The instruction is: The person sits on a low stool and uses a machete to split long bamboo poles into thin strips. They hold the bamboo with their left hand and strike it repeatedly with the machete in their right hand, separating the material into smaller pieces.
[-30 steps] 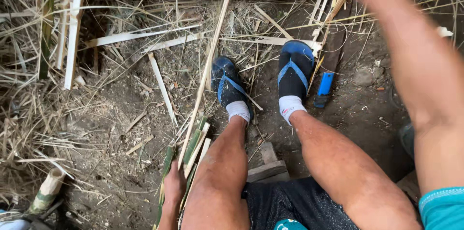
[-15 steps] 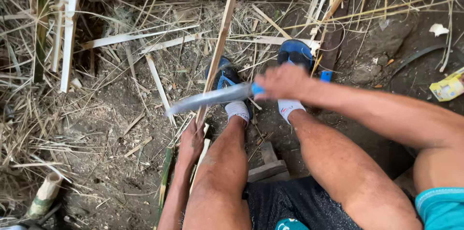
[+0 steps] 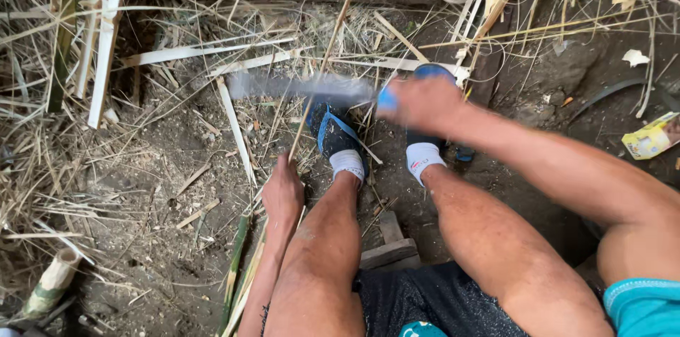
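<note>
Outdoor bamboo work yard: dirt ground (image 3: 156, 238) w/ split strips (image 3: 205, 52).

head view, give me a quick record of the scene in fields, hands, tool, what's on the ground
left hand: grips a thin bamboo strip near its lower part, beside the left knee
right hand: closed on the blue handle of a long blade, blurred
blade: lies across the strip, above the left foot
feet: white socks, blue sandals
ground: bare dirt with split bamboo pieces and dry straw
far right: yellow packet
lower left: cut bamboo stub
</note>
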